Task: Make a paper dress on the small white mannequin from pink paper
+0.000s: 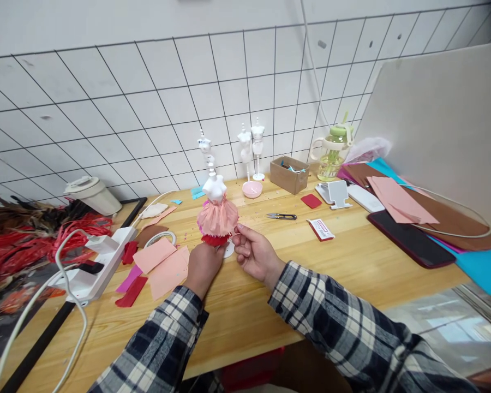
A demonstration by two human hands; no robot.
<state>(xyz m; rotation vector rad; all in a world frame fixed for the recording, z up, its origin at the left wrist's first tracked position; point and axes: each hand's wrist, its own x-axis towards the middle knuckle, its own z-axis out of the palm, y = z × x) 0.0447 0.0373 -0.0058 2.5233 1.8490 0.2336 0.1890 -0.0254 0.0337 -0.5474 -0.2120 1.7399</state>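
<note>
A small white mannequin (215, 187) stands in front of me, dressed in a layered paper skirt (217, 216), peach on top with red and magenta beneath. My left hand (204, 266) is closed around its lower part, just under the red layer; the fingertips are hidden behind the skirt. At the skirt's right edge, my right hand (256, 254) pinches the peach layer between thumb and forefinger, its other fingers curled. Part of the white round base (228, 249) shows between the hands.
Peach paper sheets (169, 273), a tape roll (167, 236) and a power strip (102, 267) lie left. Thread snips (282, 216), a pink bowl (252, 189), a cardboard box (289, 176) and other mannequins (244, 144) are behind. A phone (409, 237) and a bottle (331, 155) sit right.
</note>
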